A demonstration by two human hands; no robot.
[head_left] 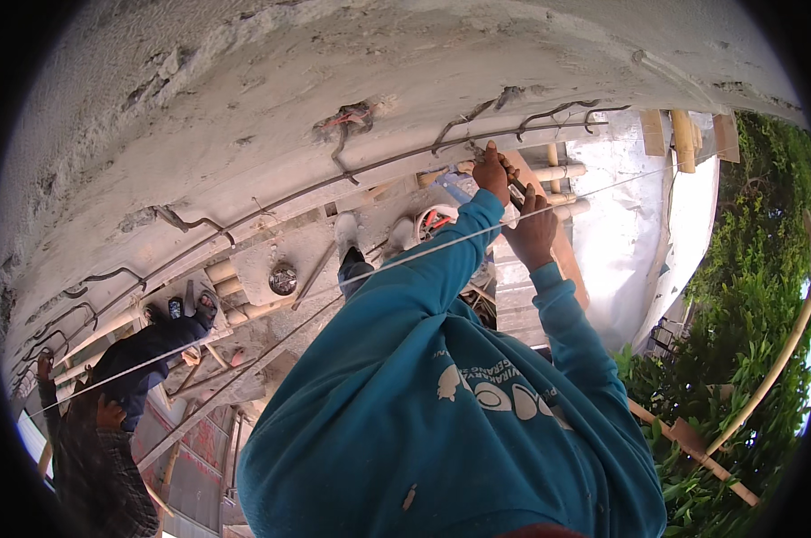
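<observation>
Both my hands are raised close together at the long steel rod (403, 156) that runs along the concrete face. My left hand (492, 174) is closed just below the rod, its fingers bunched near a bent steel hook; what they grip is too small to make out. Slightly lower and to the right, my right hand (533, 231) is wrapped around a dark hand tool (516, 190), whose slim shaft points up toward my left hand. The tool's working end is hidden. Bent steel hooks (464, 121) stick out of the concrete and meet the rod.
A taut white string (594, 191) crosses in front of my arms. Bamboo poles (562, 172), boards and a white bucket (434, 215) lie below. Another person (109, 430) works at the rod's far left. Metal sheeting (620, 269) and leafy plants (755, 296) are at right.
</observation>
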